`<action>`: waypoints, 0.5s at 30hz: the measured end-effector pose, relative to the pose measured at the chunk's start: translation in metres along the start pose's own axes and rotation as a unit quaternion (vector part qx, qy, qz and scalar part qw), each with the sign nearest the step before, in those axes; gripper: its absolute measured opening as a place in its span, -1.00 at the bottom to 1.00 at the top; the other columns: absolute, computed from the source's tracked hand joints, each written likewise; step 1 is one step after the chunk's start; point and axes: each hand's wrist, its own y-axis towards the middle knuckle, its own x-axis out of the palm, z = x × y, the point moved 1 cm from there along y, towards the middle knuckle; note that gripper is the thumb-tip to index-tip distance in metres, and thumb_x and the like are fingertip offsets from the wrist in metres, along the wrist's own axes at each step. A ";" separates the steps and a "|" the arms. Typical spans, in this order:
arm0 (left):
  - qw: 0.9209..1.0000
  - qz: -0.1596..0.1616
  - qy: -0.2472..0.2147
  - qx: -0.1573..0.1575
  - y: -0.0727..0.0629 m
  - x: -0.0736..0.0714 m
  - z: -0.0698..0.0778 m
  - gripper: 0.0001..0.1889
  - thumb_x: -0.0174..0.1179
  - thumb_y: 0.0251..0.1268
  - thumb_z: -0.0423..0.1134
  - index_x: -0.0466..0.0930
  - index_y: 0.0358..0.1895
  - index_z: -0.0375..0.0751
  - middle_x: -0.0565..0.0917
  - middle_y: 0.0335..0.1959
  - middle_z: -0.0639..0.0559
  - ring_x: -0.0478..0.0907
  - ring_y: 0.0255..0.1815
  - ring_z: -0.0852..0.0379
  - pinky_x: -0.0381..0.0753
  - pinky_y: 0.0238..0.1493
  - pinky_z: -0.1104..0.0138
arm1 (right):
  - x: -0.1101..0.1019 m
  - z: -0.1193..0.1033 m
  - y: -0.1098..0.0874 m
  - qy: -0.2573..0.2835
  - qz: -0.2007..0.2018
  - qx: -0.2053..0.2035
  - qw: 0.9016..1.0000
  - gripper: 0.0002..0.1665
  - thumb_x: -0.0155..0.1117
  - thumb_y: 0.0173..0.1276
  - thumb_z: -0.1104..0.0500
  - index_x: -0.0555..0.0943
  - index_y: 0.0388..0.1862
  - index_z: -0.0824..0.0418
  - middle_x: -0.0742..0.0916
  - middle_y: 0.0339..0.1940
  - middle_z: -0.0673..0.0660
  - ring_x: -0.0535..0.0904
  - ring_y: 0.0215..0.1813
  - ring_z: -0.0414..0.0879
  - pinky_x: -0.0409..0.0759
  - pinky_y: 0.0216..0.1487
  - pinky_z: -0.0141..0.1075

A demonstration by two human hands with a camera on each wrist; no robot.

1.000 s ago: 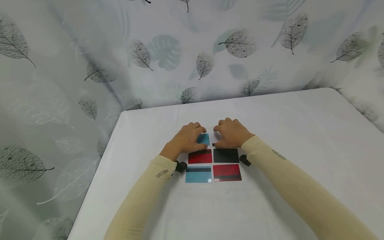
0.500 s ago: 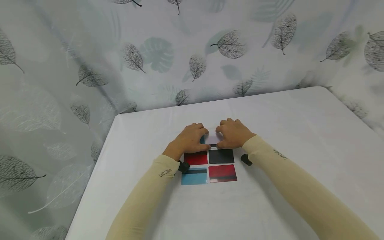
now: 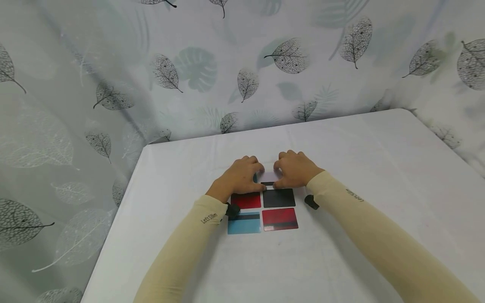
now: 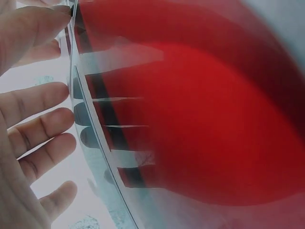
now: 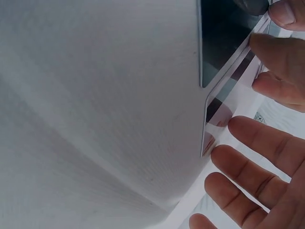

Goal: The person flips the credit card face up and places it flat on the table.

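A pale lilac card with a dark stripe lies in the back row in the head view. My left hand holds its left end, thumb tip at the near edge and index finger at the far edge. On the right end, my right hand holds it the same way, with the remaining fingers loosely bent and spread. A blue card is mostly covered by the left hand. Just nearer lie a red card, partly under the left wrist, and a black card.
In the front row are another blue card with a dark stripe and another red card. A white cloth covers the table. A leaf-patterned curtain hangs behind and along the left side.
The head view has shifted slightly. Relative to the cards, both hands have moved a little to the right; my left hand now covers more of the back blue card, and more of the pale card's stripe shows.
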 end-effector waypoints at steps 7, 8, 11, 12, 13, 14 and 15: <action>1.000 -0.006 0.005 -0.002 0.001 -0.002 0.001 -0.43 0.32 0.32 0.20 0.65 0.26 -0.06 0.60 0.20 -0.02 0.51 0.13 0.04 0.53 0.27 0.15 | -0.002 -0.001 0.000 0.002 -0.007 0.006 1.000 -0.49 0.49 0.19 -0.18 0.79 -0.02 0.12 0.71 0.03 0.20 0.58 0.05 0.13 0.57 0.08 0.14; 1.000 -0.007 0.006 -0.003 0.001 -0.003 0.001 -0.44 0.32 0.33 0.19 0.65 0.26 -0.06 0.61 0.20 -0.02 0.51 0.13 0.04 0.54 0.26 0.15 | -0.002 -0.001 0.000 0.001 -0.006 0.006 1.000 -0.50 0.49 0.19 -0.18 0.79 -0.02 0.12 0.71 0.02 0.20 0.59 0.04 0.13 0.57 0.07 0.14; 1.000 -0.012 0.004 -0.007 0.002 -0.004 0.002 -0.46 0.33 0.33 0.16 0.65 0.24 -0.07 0.61 0.19 -0.03 0.52 0.12 0.04 0.55 0.24 0.16 | -0.002 -0.001 0.001 0.001 -0.002 0.003 1.000 -0.51 0.50 0.19 -0.17 0.79 -0.04 0.13 0.72 0.01 0.20 0.59 0.03 0.12 0.58 0.06 0.14; 1.000 -0.014 0.002 -0.009 0.002 -0.005 0.003 -0.47 0.34 0.34 0.15 0.65 0.24 -0.08 0.61 0.19 -0.03 0.51 0.12 0.03 0.55 0.24 0.16 | -0.001 -0.001 0.001 0.000 -0.001 0.002 1.000 -0.51 0.50 0.19 -0.17 0.79 -0.04 0.12 0.72 0.00 0.19 0.59 0.03 0.12 0.58 0.06 0.13; 1.000 -0.015 -0.001 -0.011 0.002 -0.005 0.003 -0.48 0.34 0.34 0.14 0.66 0.23 -0.08 0.61 0.18 -0.03 0.51 0.12 0.03 0.55 0.23 0.16 | -0.001 -0.001 0.002 -0.001 0.001 0.001 1.000 -0.51 0.50 0.19 -0.17 0.79 -0.04 0.12 0.72 0.00 0.19 0.59 0.02 0.12 0.58 0.05 0.13; 1.000 -0.017 -0.003 -0.012 0.002 -0.005 0.003 -0.48 0.34 0.34 0.13 0.66 0.22 -0.08 0.61 0.18 -0.03 0.51 0.11 0.03 0.55 0.23 0.16 | 0.000 0.000 0.002 -0.001 0.002 0.000 1.000 -0.51 0.49 0.18 -0.17 0.79 -0.04 0.12 0.72 -0.01 0.18 0.60 0.01 0.11 0.59 0.05 0.13; 1.000 -0.018 -0.006 -0.013 0.003 -0.006 0.003 -0.49 0.35 0.34 0.13 0.66 0.22 -0.09 0.61 0.16 -0.03 0.51 0.10 0.03 0.55 0.23 0.16 | 0.000 0.000 0.002 -0.003 0.003 -0.001 1.000 -0.51 0.49 0.18 -0.16 0.79 -0.04 0.12 0.72 -0.02 0.18 0.60 0.01 0.11 0.59 0.04 0.13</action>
